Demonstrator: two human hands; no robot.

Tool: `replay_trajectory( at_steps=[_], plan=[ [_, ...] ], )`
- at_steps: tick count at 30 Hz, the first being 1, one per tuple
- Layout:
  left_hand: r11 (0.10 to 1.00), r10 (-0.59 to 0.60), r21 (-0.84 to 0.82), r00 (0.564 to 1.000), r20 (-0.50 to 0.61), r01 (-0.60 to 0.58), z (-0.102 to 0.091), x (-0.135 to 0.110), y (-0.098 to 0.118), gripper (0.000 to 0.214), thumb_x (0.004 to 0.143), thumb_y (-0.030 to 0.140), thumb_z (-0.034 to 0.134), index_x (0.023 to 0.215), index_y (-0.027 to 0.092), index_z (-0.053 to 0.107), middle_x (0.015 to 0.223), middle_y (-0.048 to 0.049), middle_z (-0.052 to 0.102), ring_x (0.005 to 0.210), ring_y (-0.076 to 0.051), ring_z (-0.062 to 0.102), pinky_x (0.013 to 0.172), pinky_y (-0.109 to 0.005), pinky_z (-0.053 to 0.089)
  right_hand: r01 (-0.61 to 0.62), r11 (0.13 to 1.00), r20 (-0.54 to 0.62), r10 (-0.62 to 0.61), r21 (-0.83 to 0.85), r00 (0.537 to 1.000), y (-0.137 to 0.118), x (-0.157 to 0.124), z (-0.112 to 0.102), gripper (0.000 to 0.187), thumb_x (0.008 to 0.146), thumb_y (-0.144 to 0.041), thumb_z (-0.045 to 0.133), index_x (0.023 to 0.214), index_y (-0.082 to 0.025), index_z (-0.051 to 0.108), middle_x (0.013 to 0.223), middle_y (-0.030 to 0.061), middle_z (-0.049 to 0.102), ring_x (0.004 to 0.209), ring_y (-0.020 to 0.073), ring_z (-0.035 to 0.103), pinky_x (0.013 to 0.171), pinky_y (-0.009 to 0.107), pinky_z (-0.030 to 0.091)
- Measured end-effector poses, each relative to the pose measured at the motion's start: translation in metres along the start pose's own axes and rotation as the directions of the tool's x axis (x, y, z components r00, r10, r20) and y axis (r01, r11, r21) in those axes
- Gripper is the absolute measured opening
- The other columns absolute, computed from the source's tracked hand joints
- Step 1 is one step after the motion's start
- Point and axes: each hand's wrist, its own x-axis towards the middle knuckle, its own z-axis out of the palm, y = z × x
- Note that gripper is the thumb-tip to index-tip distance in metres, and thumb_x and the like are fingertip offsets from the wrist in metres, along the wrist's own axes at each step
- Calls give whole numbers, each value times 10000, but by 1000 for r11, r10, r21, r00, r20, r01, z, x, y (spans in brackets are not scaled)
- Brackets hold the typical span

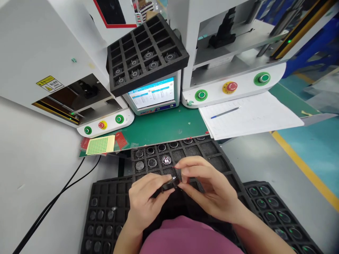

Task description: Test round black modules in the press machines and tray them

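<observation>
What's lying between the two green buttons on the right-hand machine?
A red button on a yellow ring sits between the green buttons, in the head view.

We are at a factory assembly station: two white machines (39, 53) with green and red push buttons (230, 87) flank a small screen (152, 93) on the green tabletop (164, 127), black foam trays (147, 53) hold small round parts, and yellow floor lines (304, 169) mark the aisle.

Foam trays (148, 49) were black, gridded. Table (164, 127) mat was green. Sticker sheet (100, 145) was yellow with green dots. Machine buttons (230, 87) were green and red-on-yellow. Sleeve (185, 236) was pink.
</observation>
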Motion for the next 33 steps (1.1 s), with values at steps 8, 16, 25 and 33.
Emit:
replay_trajectory(
  at_steps=[8, 16, 25, 33],
  plan=[
    [1000, 18, 9, 999, -38, -18, 1, -1, -4, 222, 829, 113, 704, 1039, 186, 696, 870, -39, 756, 727, -135, 700, 682, -226, 575, 49, 998, -186, -54, -30, 981, 1, -1, 9, 454, 805, 10, 648, 1153, -275, 587, 898, 41, 712, 866, 189, 718, 760, 337, 641],
    [999, 33, -15, 999, 22, -33, -2, 1, -8, 194, 830, 119, 704, 1015, 178, 696, 837, -34, 750, 709, -132, 699, 666, -218, 574, 110, 987, 40, -106, -115, 994, 1, 4, -1, 460, 860, -4, 553, 1222, -285, 509, 968, 49, 646, 860, 154, 671, 723, 279, 624],
    [999, -13, 43, 997, -81, 17, 1, -4, -12, 184, 836, 103, 688, 1000, 184, 703, 824, -29, 748, 718, -137, 705, 674, -223, 569, 102, 984, -270, -140, -148, 953, 11, -3, 25, 566, 792, 37, 628, 1241, -286, 509, 1039, 64, 638, 970, 194, 657, 837, 360, 609],
    [996, -14, 87, 995, -100, 23, 4, -5, -15, 128, 847, 112, 673, 960, 169, 697, 813, -33, 751, 716, -134, 710, 683, -209, 568, 71, 987, -302, -112, -143, 947, 12, -2, 31, 427, 788, 54, 625, 1097, -237, 585, 886, 37, 662, 883, 170, 648, 771, 296, 597]
  ],
)
